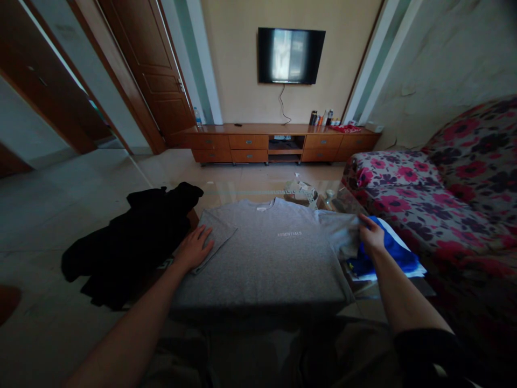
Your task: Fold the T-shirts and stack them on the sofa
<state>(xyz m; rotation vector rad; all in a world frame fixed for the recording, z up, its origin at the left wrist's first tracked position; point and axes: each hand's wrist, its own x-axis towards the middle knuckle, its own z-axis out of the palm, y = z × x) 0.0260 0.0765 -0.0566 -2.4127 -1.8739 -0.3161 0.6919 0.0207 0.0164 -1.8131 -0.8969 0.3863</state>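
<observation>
A grey T-shirt lies spread face up over a glass-topped table, its neckline pointing away from me and the word ESSENTIALS across its chest. My left hand rests flat on the sleeve at the left, fingers apart. At the other side, my right hand pinches the end of the right sleeve, pulling it outward. Under and beside that hand sits a pile of blue and white cloth. To the left of the shirt is a heap of black clothing.
Behind the shirt, crumpled papers and a small glass jar stand on the table. A flowered sofa borders the right side. Across the room are a low wooden cabinet and a wall-mounted television.
</observation>
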